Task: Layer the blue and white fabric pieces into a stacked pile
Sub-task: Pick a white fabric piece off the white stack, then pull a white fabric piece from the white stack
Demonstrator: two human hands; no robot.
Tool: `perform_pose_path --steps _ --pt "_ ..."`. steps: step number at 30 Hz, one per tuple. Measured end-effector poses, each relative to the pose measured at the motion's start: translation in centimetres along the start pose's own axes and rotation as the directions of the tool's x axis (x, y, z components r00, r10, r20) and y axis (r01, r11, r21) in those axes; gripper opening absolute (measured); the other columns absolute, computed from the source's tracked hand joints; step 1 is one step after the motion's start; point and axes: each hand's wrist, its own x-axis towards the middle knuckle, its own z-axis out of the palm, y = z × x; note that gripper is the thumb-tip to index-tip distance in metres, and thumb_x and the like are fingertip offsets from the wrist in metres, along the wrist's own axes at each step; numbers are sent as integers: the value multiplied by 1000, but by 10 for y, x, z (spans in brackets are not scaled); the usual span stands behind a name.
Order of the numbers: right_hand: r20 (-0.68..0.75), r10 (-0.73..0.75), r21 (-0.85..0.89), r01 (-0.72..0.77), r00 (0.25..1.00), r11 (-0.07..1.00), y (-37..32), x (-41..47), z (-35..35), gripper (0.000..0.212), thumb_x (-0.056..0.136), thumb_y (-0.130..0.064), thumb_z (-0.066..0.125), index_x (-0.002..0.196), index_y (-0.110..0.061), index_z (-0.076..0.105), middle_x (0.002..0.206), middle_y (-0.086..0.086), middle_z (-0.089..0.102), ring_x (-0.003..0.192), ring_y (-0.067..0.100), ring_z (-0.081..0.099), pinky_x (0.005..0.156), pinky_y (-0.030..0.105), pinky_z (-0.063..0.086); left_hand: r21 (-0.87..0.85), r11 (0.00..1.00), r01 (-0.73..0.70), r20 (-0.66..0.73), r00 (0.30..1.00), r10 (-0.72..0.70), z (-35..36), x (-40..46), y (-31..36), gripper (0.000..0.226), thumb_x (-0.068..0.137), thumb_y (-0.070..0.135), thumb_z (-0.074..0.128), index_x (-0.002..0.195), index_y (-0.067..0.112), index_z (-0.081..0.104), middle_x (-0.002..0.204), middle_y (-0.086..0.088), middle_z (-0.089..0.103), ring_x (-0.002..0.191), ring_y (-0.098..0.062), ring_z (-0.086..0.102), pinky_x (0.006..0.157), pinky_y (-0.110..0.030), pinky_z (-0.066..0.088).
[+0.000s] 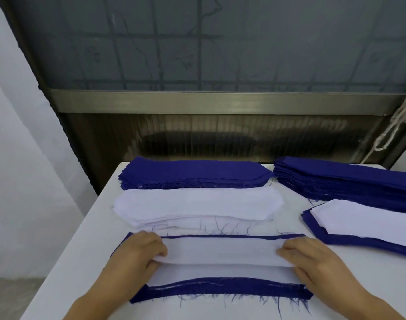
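1. Blue piece (220,291) lies flat on the desk (86,239), nearest.
2. White piece (220,252) lies on it; left hand (137,255) and right hand (312,262) pinch its ends.
3. Behind: white pile (197,204), blue pile (195,173).

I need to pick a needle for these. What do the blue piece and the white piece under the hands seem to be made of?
Blue piece: looks like matte woven cloth, since loose threads fray from its cut edge. White piece: thin, smooth, matte sheet, its edges clean and its near side lifting in a soft fold where both hands hold it; possibly interfacing or fine cloth, the view cannot settle which.
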Motion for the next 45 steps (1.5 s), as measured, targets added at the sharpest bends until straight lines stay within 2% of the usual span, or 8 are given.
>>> perform_pose_path --steps 4,6,9,15,17,20,30,45 --pt "62 -10 3 10 998 1000 0 -11 4 55 104 -32 24 99 -18 77 100 -3 69 92 12 58 79 22 49 -12 1000 -9 17 1000 9 15 -9 -1 43 50 -4 88 75 25 70 83 18 63 80 3 51 73 -15 42" --pt "47 -26 -11 27 999 1000 0 -10 2 19 90 -21 61 99 -17 77 100 -3 69 92 13 61 77 23 52 0 1000 -17 25 1000 17 14 -8 -3 44 49 -5 87 74 25 69 81 18 62 78 4 49 72 -13 41" --pt "149 21 28 -25 989 999 -2 -8 2 53 49 -6 92 98 -17 77 99 -5 69 86 14 65 75 23 54 -5 1000 -3 58 998 3 9 -8 -4 46 44 -8 85 73 25 68 80 18 62 76 4 48 69 -13 41" --pt "209 33 142 -64 977 988 -4 -6 -5 30 90 -46 56 104 -26 72 108 -13 62 94 4 59 81 19 47 -73 991 108 183 979 -94 1 -14 -10 6 78 41 62 80 36 63 85 23 58 81 2 52 67 -16 44" --pt "200 70 160 -103 977 982 -3 -5 -4 28 93 -44 50 100 -28 72 105 -17 60 93 0 56 81 16 44 -81 988 128 191 975 -111 4 -10 -8 25 85 59 49 76 39 60 85 23 56 86 3 51 72 -15 42" --pt "190 84 112 -106 978 988 0 1 2 1 87 -26 69 87 -26 68 92 -17 58 80 5 56 75 17 44 -48 989 143 170 976 -133 11 0 -3 32 90 52 51 63 37 43 73 18 48 78 3 46 64 -12 36" --pt "264 196 -39 -192 944 981 22 29 -9 31 60 -2 84 64 -21 60 61 -12 53 49 7 49 41 21 44 22 994 111 264 958 -113 15 24 -9 8 84 34 58 76 33 56 80 19 53 75 3 47 65 -10 36" --pt "218 440 206 -482 871 852 73 200 74 16 97 -27 56 113 -24 57 111 -7 54 98 10 53 87 26 50 -134 956 263 -10 964 -266 43 205 -16 22 96 20 55 116 18 62 120 6 57 103 -10 55 86 -21 45"
